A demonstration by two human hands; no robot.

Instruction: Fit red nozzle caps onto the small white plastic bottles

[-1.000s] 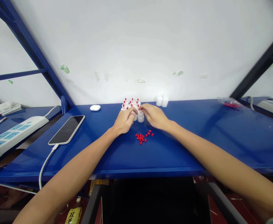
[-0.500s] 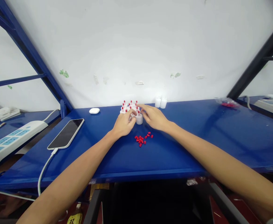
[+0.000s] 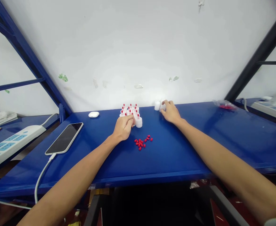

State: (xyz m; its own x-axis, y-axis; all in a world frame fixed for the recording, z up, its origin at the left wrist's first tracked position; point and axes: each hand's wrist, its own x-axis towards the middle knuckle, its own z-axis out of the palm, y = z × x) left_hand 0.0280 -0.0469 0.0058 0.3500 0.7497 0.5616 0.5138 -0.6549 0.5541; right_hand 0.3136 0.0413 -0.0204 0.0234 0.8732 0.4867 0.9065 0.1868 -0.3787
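A cluster of several small white bottles with red caps (image 3: pixel 129 111) stands near the back of the blue table (image 3: pixel 180 147). My left hand (image 3: pixel 123 128) rests against the cluster's front, fingers curled, touching the nearest bottle (image 3: pixel 138 121). My right hand (image 3: pixel 170 111) has reached to the back and closes its fingers on an uncapped white bottle (image 3: pixel 162 107); a second uncapped bottle (image 3: pixel 157 105) stands just left of it. A small heap of loose red caps (image 3: pixel 142 142) lies in front of the cluster.
A phone (image 3: pixel 64 137) on a white charging cable lies at the left, a white earbud case (image 3: pixel 93 114) behind it. A power strip (image 3: pixel 9 145) sits on the left shelf. A bag of red parts (image 3: pixel 225 105) lies far right. Blue and black frame posts rise at both sides.
My right hand left the capped cluster and moved right and back to the two uncapped bottles, closing on one. My left hand stayed at the cluster. The camera view shifted slightly.
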